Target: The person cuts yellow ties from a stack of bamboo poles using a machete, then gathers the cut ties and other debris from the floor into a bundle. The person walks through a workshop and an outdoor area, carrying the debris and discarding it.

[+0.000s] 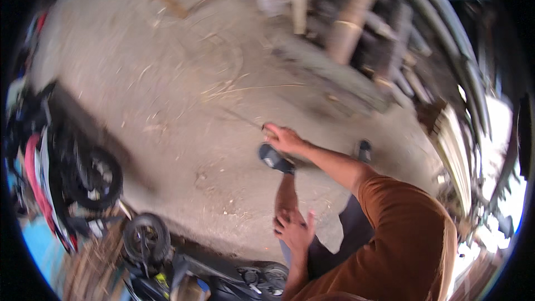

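Pinching a thin straw-like stick point(253, 120), the right hand point(284, 138) reaches over the dusty floor point(167, 78), while the left hand point(294, 229) rests spread on the knee, holding nothing.

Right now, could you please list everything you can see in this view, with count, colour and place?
Ground: one, grey-brown and dusty with scattered straw, across the middle.
Motorbikes: at least two, black with red and white parts, along the left and lower-left edge.
Poles and planks: a blurred stack, brown and grey, upper right.
Pale sheets: a pile, whitish, right edge.
Sandals: two, dark, one on the raised left foot, one on the ground further right.
Orange shirt: one, lower right.
Left hand: resting on the raised shin, fingers spread.
Right hand: by the raised foot's sandal, apparently pinching something thin; too blurred to tell.
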### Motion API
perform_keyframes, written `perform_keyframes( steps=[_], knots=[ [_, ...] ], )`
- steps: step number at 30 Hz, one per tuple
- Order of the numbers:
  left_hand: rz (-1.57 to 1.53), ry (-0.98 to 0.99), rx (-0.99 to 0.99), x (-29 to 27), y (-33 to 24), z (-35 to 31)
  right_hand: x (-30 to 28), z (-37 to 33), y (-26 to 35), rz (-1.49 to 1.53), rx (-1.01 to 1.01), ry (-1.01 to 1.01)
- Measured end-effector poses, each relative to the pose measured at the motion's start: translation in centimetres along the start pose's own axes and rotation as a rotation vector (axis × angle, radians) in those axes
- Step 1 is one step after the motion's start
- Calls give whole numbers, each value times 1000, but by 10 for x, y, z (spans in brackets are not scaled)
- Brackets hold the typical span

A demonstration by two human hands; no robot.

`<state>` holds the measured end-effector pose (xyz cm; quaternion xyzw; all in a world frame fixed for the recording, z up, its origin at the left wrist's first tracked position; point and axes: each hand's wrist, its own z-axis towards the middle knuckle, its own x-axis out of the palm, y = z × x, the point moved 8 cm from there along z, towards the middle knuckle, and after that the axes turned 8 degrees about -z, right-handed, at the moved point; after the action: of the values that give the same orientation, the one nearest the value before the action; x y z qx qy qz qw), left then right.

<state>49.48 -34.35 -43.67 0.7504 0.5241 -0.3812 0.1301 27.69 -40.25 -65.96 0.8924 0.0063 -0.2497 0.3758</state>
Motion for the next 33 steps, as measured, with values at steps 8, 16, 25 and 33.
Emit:
perform_keyframes(
  steps=[8, 16, 25, 33],
  knots=[
    [-866, 83, 159, 29, -96, 2, -202, -363, -88, 95, 249, -242],
    [-704, 56, 900, 30, -444, -66, -288, -624, -187, 95, 318, -468],
    [-764, 261, 543, 170, -469, -111, -376, -627, -214, -109, 92, -677],
    [-448, 41, 589, 118, -418, -161, -381, -579, -188, -349, 63, -454]
  ],
)
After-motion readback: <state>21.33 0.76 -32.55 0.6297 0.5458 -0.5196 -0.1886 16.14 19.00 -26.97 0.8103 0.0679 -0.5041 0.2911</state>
